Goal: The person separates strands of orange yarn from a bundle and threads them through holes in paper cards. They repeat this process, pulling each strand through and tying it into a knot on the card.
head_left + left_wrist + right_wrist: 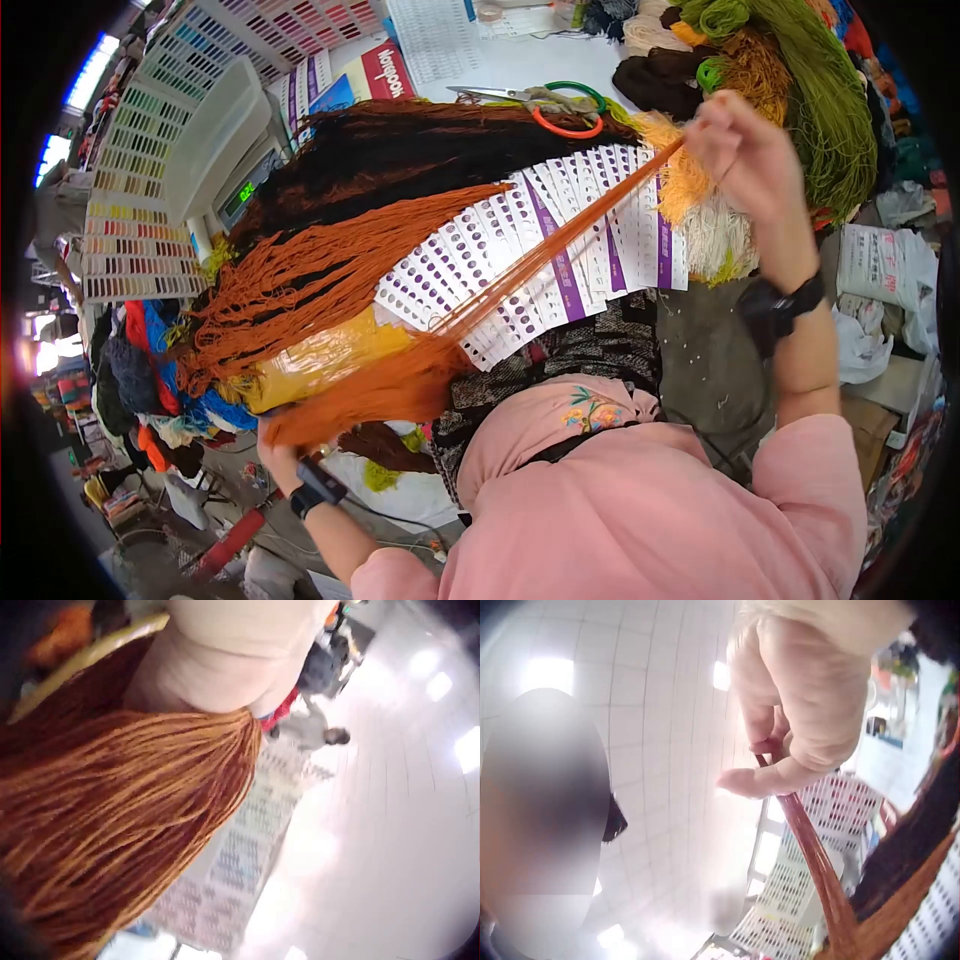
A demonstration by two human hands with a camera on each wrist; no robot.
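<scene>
An orange-brown yarn hank point(370, 385) stretches diagonally across the person's lap and the fanned cards. At its upper end the right hand point(745, 150) pinches a narrow bunch of strands; in the right wrist view, the fingers of the right hand point(802, 697) close on that taut strand bundle point(814, 855). The left hand point(280, 455) is at the hank's lower end, partly covered by yarn. In the left wrist view, strands point(135, 802) spread from beside the left hand point(232, 660), whose fingers are hidden. Under the stretched strands lie white and purple cards point(560, 240).
More orange-brown yarn point(290, 290) and dark yarn point(370, 160) lie left of the cards. Scissors point(540, 100) rest behind them. A scale point(225, 150), a notebook point(385, 75) and colour charts point(140, 200) stand farther back. Green yarn point(820, 110) hangs at the right.
</scene>
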